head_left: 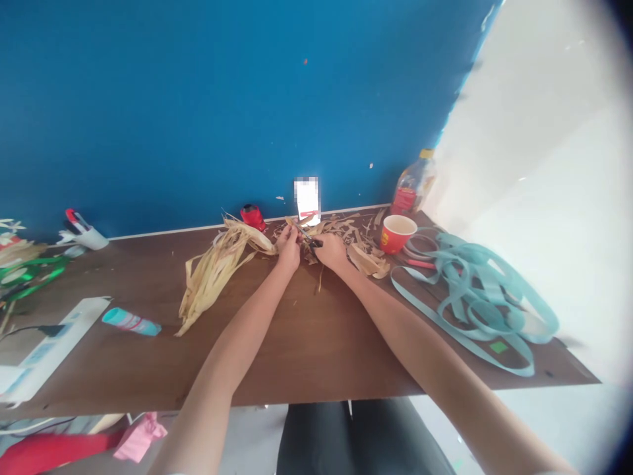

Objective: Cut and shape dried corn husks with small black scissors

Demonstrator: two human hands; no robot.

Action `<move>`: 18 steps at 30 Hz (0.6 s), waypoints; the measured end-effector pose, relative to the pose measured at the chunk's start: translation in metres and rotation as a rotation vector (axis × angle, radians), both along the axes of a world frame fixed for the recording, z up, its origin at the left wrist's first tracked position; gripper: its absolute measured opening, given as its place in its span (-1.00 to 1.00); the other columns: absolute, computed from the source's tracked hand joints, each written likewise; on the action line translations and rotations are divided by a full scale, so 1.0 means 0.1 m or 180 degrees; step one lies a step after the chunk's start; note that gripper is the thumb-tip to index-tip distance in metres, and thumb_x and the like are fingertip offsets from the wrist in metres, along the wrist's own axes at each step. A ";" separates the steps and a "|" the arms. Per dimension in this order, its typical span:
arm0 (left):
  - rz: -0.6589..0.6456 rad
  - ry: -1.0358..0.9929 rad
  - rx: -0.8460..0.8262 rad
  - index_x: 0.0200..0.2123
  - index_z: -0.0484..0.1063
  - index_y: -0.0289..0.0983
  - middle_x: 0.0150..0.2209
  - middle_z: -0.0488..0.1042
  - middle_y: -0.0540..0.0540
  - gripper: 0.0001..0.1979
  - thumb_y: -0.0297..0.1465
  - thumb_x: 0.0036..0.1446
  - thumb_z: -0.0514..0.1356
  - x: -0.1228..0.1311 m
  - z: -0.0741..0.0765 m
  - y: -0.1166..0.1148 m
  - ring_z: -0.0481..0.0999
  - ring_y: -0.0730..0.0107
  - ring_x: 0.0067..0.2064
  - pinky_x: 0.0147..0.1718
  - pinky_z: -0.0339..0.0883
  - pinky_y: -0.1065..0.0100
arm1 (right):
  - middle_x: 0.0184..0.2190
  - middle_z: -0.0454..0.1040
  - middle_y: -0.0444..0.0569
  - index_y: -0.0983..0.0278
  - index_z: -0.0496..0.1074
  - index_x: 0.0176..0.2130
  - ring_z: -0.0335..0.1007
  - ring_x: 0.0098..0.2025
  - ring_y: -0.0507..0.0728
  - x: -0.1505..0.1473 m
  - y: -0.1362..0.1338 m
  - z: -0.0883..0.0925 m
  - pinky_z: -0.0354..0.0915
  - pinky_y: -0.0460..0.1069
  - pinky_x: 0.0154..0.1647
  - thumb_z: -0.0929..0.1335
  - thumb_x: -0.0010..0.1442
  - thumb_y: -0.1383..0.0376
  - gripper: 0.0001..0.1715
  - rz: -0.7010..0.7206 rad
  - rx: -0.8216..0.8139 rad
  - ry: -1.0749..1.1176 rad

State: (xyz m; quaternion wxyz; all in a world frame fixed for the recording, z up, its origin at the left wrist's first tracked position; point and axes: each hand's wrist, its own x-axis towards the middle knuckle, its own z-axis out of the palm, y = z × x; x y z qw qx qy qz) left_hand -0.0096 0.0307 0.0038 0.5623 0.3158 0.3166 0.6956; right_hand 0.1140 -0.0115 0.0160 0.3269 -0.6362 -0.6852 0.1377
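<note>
Near the back of the brown table my left hand (pixel 289 243) is closed, pinching a piece of dried corn husk (pixel 291 221). My right hand (pixel 331 251) is wrapped round the dark handles of a pair of scissors (pixel 312 241), whose blades point left toward the husk piece. How far the blades are apart is too small to tell. Husk scraps (pixel 366 254) lie behind and to the right of my hands. A bundle of long pale corn husks (pixel 217 270) rests just left of my left hand.
A lit phone (pixel 307 198) leans on the blue wall behind my hands. At right stand a paper cup (pixel 397 233), a plastic bottle (pixel 414 185) and loops of light blue ribbon (pixel 475 284). At left lie a blue tube (pixel 131 322) and a power strip (pixel 54 349).
</note>
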 end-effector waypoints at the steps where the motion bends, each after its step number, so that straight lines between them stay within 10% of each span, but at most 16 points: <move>1: -0.0005 -0.0009 -0.0007 -0.21 0.54 -0.23 -0.50 0.33 0.06 -0.73 -0.33 -0.03 0.39 0.00 0.00 0.00 0.27 0.65 -0.50 -0.47 0.21 0.54 | -0.33 0.59 -0.09 0.05 0.60 -0.23 0.48 -0.23 0.18 0.00 0.00 0.01 0.29 -0.04 -0.28 0.35 0.04 0.29 -0.70 0.0004 -0.0003 -0.0026; 18: -0.0054 0.0123 -0.0058 -0.32 0.40 -0.27 -0.45 0.43 0.06 -0.70 -0.36 -0.12 0.41 0.04 -0.02 0.02 0.33 0.68 -0.52 -0.50 0.21 0.57 | -0.25 0.60 -0.07 0.11 0.54 -0.13 0.48 -0.17 0.19 0.00 0.01 -0.02 0.31 -0.02 -0.20 0.34 0.06 0.22 -0.66 -0.0150 0.0151 0.0403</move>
